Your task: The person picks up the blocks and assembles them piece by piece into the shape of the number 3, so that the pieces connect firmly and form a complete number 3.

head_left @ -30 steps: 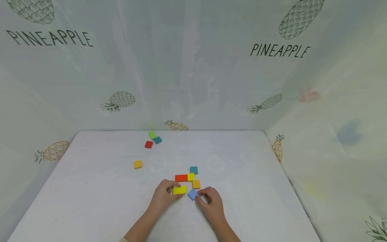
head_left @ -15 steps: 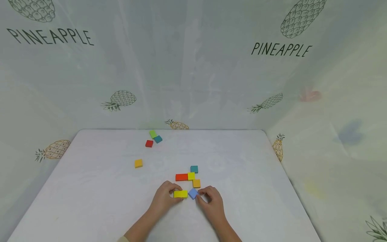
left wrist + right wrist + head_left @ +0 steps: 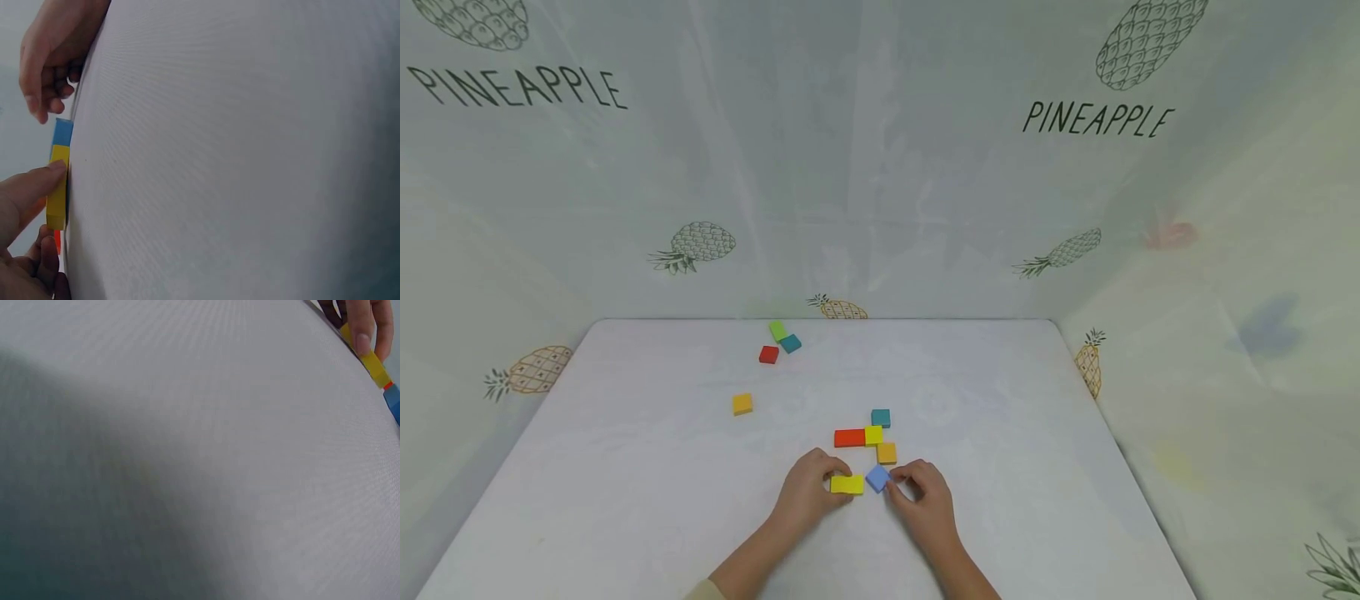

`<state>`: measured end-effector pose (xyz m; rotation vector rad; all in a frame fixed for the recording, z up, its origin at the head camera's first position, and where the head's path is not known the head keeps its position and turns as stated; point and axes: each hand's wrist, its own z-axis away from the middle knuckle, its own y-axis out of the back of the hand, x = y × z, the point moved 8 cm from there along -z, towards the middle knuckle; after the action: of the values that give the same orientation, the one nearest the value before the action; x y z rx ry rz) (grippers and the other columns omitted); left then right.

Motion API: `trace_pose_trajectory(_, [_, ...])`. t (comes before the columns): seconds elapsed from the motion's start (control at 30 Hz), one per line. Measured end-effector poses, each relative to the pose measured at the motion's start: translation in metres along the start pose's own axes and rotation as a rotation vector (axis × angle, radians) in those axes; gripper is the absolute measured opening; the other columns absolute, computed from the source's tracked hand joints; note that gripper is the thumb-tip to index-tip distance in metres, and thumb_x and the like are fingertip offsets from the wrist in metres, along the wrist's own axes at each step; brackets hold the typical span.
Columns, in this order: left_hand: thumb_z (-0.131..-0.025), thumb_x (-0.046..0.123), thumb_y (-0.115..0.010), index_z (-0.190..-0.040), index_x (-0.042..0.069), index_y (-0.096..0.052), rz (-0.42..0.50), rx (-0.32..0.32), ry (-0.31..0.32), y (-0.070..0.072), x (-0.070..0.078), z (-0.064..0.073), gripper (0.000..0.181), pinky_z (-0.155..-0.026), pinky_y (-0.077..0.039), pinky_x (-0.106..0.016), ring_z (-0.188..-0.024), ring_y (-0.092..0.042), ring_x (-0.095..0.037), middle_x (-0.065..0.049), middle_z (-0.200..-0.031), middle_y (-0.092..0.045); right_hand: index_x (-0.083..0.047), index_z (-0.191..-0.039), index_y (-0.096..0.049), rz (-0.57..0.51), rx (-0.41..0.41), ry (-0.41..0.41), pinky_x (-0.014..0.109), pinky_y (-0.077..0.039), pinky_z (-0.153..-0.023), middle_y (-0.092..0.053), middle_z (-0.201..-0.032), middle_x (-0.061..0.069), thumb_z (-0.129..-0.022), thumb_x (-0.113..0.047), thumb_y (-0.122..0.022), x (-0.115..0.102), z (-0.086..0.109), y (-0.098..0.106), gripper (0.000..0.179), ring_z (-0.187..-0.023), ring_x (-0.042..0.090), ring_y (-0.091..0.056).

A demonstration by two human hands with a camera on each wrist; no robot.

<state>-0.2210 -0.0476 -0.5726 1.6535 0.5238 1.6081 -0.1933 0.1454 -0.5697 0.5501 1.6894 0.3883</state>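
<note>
yellow is what your left hand pinches in the head view: a long yellow block lying flat on the white table, its right end just beside a blue block that your right hand pinches with curled fingertips. just beyond them sit an orange block, a small yellow block, a red block and a teal block. in your left wrist view, your thumb presses the long yellow block, with the blue block at its far end and your right hand curled above it. in your right wrist view, a fingertip rests on the long yellow block, with the blue block at the frame's edge.
</note>
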Motion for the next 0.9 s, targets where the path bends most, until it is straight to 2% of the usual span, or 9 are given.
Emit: trace_pose_trajectory(0.9, [-0.070, 0.021, -0.088, -0.092, 0.023, -0.073, -0.030, -0.009, 0.007, -0.0009, 0.0064, 0.0012, 0.027, -0.068, -0.044, -0.028, -0.076, -0.046, -0.013, 0.009, -0.080, -0.049, -0.027, -0.092, -0.071, 0.010, -0.007, -0.025, 0.026, -0.048, -0.079, -0.058, -0.083, -0.020, -0.083, -0.017, -0.078, 0.0009, 0.0003, -0.0005, 0.016, -0.083, 0.007, -0.053])
